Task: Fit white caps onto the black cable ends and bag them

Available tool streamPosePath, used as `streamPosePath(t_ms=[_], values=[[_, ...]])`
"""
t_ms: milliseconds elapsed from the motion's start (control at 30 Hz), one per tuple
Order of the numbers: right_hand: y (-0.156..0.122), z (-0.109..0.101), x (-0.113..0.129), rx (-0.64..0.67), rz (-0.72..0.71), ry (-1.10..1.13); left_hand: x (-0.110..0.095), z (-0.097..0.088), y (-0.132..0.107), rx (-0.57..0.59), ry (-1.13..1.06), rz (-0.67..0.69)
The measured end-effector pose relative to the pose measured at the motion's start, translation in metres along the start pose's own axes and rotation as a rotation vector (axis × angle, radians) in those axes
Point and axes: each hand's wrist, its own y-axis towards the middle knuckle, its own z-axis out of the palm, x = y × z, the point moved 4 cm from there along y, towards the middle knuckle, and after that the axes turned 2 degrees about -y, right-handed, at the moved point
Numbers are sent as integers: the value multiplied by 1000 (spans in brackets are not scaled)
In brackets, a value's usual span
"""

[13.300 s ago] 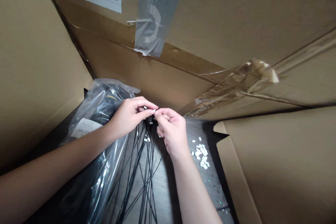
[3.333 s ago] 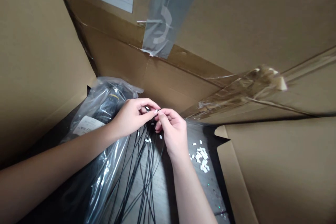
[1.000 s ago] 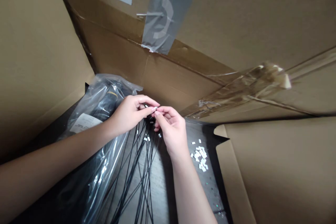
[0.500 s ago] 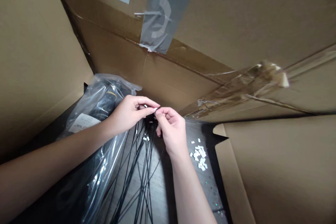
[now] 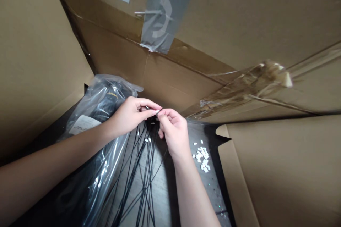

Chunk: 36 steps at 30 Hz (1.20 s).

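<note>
My left hand (image 5: 130, 115) and my right hand (image 5: 173, 131) meet fingertip to fingertip above a dark table (image 5: 162, 191). Both are pinched on the top end of a thin black cable (image 5: 149, 127), where a small white tag shows between the fingers. A bundle of thin black cables (image 5: 141, 177) fans down from the hands toward me; some carry small white tags. A heap of small white tags (image 5: 202, 156) lies on the table just right of my right wrist.
A clear plastic bag (image 5: 93, 142) with dark contents and a white label lies along the left under my left forearm. Brown cardboard boxes (image 5: 239, 25) wall in the table at the back, left and right, with grey tape (image 5: 160, 10) and crumpled clear tape (image 5: 245, 81).
Almost nothing: the hands stay pinched together at the cable end, with only small finger shifts and slight camera movement.
</note>
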Motion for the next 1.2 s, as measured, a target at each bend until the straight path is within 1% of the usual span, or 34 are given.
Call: streamPosePath(t_ms=[467,1200], values=[[-1,-1,1,-36,5,8,1,-1,0,4,-3,-23],[-3,0,7,-100,5,-35,2,-2,-1,-46,15,-64]])
